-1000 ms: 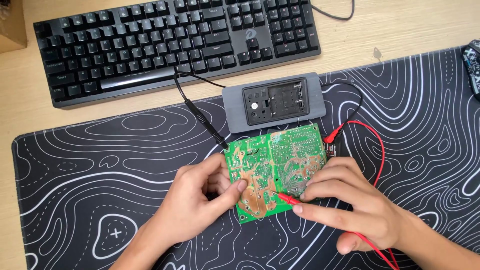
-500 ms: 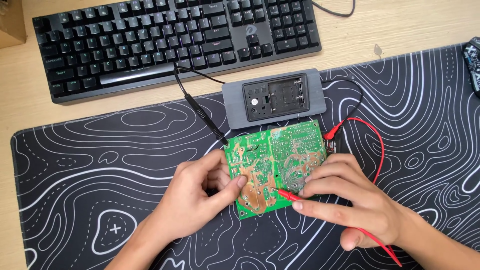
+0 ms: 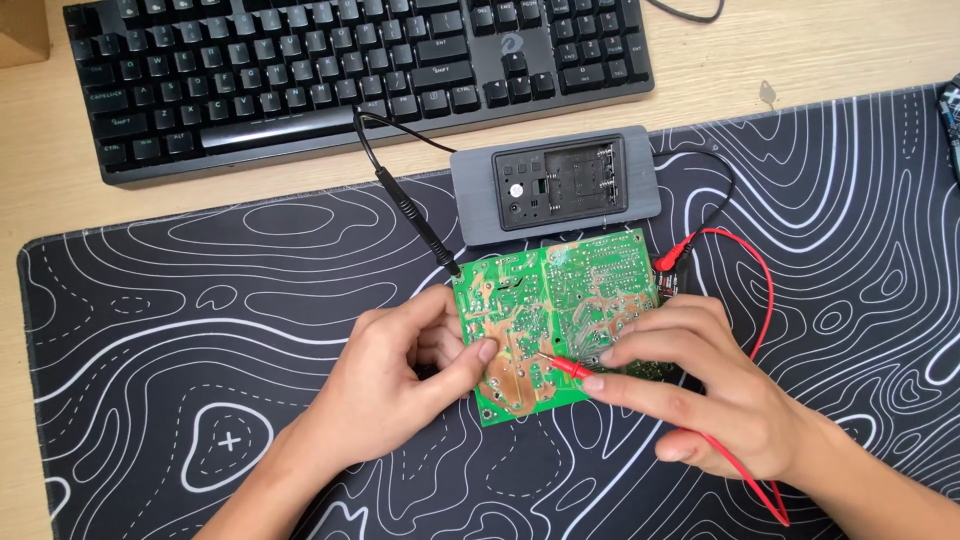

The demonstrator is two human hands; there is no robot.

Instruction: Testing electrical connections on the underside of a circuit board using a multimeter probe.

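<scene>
A green circuit board [image 3: 545, 300] lies solder side up on a black desk mat [image 3: 180, 330] with white contour lines. My left hand [image 3: 400, 375] grips the board's left edge, thumb on its surface. My right hand [image 3: 700, 385] pinches a red test probe [image 3: 565, 366], its tip touching the board near the lower middle. The red lead [image 3: 755, 300] loops around my right hand to a clip at the board's right edge. A black probe [image 3: 420, 225] lies on the mat with its tip at the board's top left corner.
A grey rectangular device [image 3: 555, 185] with an open compartment lies just behind the board. A black keyboard [image 3: 350, 70] sits on the wooden desk beyond the mat. A cardboard box corner [image 3: 22, 30] shows at top left, a dark object [image 3: 950, 120] at the right edge.
The red probe tip has slid a little to the left across the board. My left hand and the board have stayed put.
</scene>
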